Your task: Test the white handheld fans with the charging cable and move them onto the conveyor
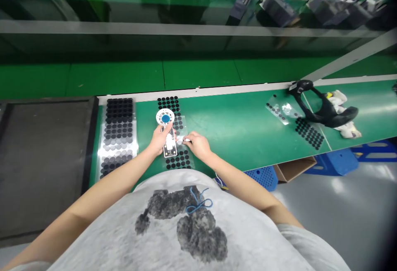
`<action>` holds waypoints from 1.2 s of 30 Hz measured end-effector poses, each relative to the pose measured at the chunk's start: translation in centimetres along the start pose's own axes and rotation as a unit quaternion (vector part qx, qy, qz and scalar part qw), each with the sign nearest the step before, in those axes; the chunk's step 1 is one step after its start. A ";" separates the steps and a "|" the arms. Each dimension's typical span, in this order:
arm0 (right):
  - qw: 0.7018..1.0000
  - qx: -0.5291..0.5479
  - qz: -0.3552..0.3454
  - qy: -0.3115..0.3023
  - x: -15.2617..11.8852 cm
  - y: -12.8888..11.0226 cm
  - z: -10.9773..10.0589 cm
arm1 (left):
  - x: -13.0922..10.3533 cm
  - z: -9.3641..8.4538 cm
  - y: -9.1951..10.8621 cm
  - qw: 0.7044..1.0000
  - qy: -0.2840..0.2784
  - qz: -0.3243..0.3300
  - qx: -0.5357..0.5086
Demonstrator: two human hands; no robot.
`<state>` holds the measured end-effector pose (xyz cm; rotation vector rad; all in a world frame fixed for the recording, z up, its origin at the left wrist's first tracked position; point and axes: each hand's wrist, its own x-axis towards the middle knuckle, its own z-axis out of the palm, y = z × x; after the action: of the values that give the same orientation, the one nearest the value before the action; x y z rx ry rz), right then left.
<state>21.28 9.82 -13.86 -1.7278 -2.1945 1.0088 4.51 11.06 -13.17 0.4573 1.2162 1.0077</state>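
My left hand is closed around a device with a round, slotted white head and a blue centre. Its flat rectangular body has a white middle and a dark, clear-edged frame. Beside it on the right, my right hand pinches a small white plug-like piece close to the device's side. Whether the two touch I cannot tell. Below both hands lies a clear sheet of round black pads, partly covered by the device.
Left of my hands is a larger sheet of black pads, bordering a dark belt. On the right lie pad sheets, a black headband-like frame and white gloves. Grey boxes stand on the shelf behind.
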 end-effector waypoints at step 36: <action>0.931 0.319 -0.174 -0.030 -5.6 -12.0 -16.4 | -10.4 5.9 11.3 0.978 -0.189 -0.042 -0.079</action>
<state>21.95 10.08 7.18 -0.9923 -1.8077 1.4657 5.49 9.45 3.16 0.4434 0.8023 0.8885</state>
